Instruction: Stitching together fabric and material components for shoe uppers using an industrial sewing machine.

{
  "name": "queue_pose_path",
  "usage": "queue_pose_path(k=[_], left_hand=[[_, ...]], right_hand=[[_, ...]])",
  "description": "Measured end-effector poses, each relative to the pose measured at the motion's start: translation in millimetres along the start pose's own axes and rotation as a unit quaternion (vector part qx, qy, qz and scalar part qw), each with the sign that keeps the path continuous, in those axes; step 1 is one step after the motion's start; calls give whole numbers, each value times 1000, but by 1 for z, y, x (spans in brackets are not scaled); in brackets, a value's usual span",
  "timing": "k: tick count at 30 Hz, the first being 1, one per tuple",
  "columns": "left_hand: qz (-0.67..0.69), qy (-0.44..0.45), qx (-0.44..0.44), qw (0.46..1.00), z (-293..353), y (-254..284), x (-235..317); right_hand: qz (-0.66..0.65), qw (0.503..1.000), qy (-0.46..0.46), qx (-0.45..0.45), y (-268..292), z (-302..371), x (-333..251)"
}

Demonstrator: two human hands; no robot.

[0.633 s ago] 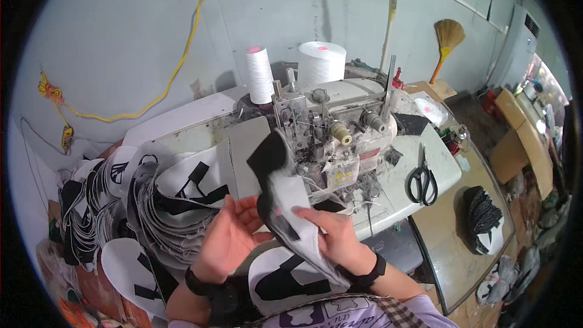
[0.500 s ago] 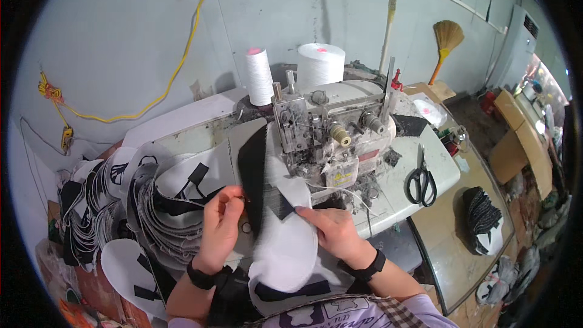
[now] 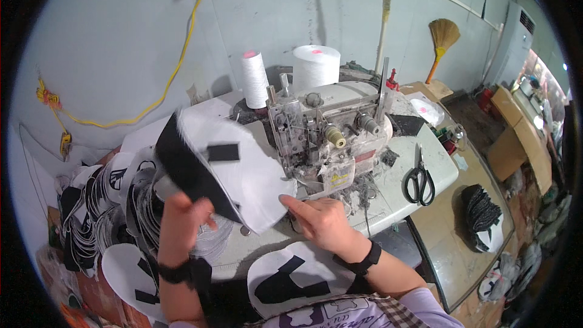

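Observation:
A white fabric piece [image 3: 240, 173] with a broad black band along its left side and a small black patch is tilted up, left of an overlock sewing machine [image 3: 331, 127]. Its right tip lies by the machine's sewing area. My right hand [image 3: 325, 222] is closed at that tip, index finger stretched along the edge and the other fingers curled. Below the black band my left hand [image 3: 182, 225] is smeared by motion; whether it grips the piece is unclear. Another white piece with black strips [image 3: 297, 273] lies nearest me.
Stacks of similar pieces [image 3: 91, 218] crowd the left. Behind the machine stand a thread cone [image 3: 255, 79] and a wider spool [image 3: 316, 67]. Black-handled scissors [image 3: 419, 182] lie on the table's right, and a dark bundle of pieces [image 3: 483, 218] sits beyond.
The fabric piece has swung up and left, turning its white face and patch into view. My left hand has moved left and down; my right hand stays near the machine.

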State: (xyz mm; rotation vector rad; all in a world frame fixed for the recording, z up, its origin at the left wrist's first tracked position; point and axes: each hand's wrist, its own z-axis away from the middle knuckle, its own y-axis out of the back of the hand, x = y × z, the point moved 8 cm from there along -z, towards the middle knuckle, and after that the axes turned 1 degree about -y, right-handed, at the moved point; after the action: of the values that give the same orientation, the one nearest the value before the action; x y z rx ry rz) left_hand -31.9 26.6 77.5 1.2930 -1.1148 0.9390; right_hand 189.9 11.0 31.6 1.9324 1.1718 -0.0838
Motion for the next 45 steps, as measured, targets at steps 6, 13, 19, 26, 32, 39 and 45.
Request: queue_pose_path(k=[6, 13, 19, 26, 32, 39, 45], left_hand=[[-99, -17, -89, 991, 55, -59, -33], [-395, 236, 238, 855, 2, -10, -93], [-271, -65, 235, 931, -69, 58, -107], [-448, -57, 191, 872, 19, 67, -80], [-43, -143, 100, 984, 47, -29, -49], [196, -172, 19, 965, 0, -54, -11], [452, -19, 42, 891, -59, -20, -40]], right_hand=[[-140, 981, -130, 30, -1, 19, 18], [-8, 989, -66, -129, -32, 69, 2], [4, 985, -44, -168, -33, 77, 9], [-251, 939, -236, 20, 30, 46, 62], [-548, 776, -310, 34, 2, 9, 46], [-570, 714, -407, 4, -23, 28, 29], [-488, 811, -323, -17, -38, 24, 22]])
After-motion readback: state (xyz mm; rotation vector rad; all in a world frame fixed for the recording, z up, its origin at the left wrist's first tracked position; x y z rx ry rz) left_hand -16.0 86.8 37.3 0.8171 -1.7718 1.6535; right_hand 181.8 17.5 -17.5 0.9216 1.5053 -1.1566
